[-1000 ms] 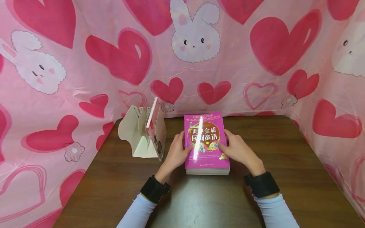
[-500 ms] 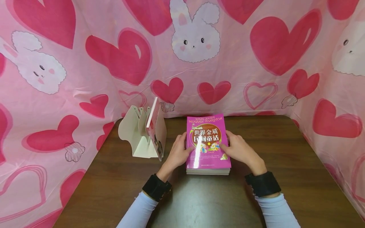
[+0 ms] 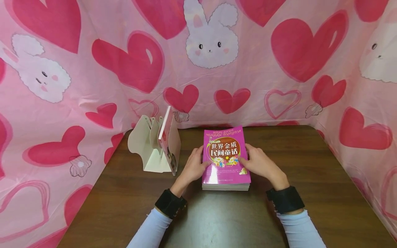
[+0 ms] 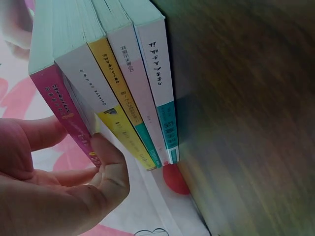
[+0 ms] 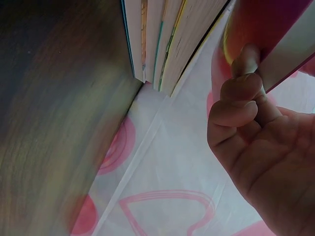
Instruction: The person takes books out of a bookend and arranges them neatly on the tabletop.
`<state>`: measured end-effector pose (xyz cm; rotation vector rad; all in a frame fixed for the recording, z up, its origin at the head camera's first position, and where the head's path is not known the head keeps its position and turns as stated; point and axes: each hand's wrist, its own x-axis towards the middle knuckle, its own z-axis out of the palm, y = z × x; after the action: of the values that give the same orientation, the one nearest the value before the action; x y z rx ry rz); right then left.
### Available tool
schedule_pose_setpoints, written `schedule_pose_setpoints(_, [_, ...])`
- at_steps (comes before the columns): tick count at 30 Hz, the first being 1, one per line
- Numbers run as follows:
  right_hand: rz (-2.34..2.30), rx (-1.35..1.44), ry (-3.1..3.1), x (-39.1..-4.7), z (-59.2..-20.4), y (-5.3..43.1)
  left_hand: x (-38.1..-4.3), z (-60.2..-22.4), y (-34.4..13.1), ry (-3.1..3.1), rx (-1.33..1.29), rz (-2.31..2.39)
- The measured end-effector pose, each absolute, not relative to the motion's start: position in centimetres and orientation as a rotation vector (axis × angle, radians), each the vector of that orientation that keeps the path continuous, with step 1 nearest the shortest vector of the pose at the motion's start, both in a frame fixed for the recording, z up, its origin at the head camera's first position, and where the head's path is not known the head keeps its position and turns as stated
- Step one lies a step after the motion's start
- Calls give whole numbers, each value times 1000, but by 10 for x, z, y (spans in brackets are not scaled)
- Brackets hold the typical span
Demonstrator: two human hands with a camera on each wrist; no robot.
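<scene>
Both hands hold a purple children's book (image 3: 224,175) flat, cover up, over a stack of books (image 3: 225,187) on the table. My left hand (image 3: 194,165) grips its left edge, thumb on the cover. The opposite edge is pinched by my right hand (image 3: 263,164), with that thumb also on top. In the left wrist view the fingers (image 4: 110,157) curl under the purple spine, and a wedge-shaped gap parts it from the stack. Seen from the right wrist, curled fingers (image 5: 241,88) lie beneath the raised book, well apart from the page edges below.
To the left stands a cream book rack (image 3: 139,137) with a thin upright book (image 3: 167,137) in its right slot. The dark wooden table (image 3: 310,179) meets a pink heart-and-rabbit cloth (image 3: 254,69) at its back and sides.
The purple book has shifted slightly right and toward me, its far edge now lower in the head view. Both hands have stayed on its edges and moved a little with it.
</scene>
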<state>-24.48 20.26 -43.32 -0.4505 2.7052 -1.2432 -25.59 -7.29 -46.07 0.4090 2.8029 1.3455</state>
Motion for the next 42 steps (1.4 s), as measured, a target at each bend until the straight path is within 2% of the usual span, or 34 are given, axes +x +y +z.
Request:
schedule_pose_setpoints(33, [-1248, -420, 2650, -251, -442, 207, -252, -458, -63, 2890, 330, 1242])
schedule_pose_setpoints(42, [-1224, -429, 2661, -253, -444, 207, -249, -455, -59, 2960, 295, 1087])
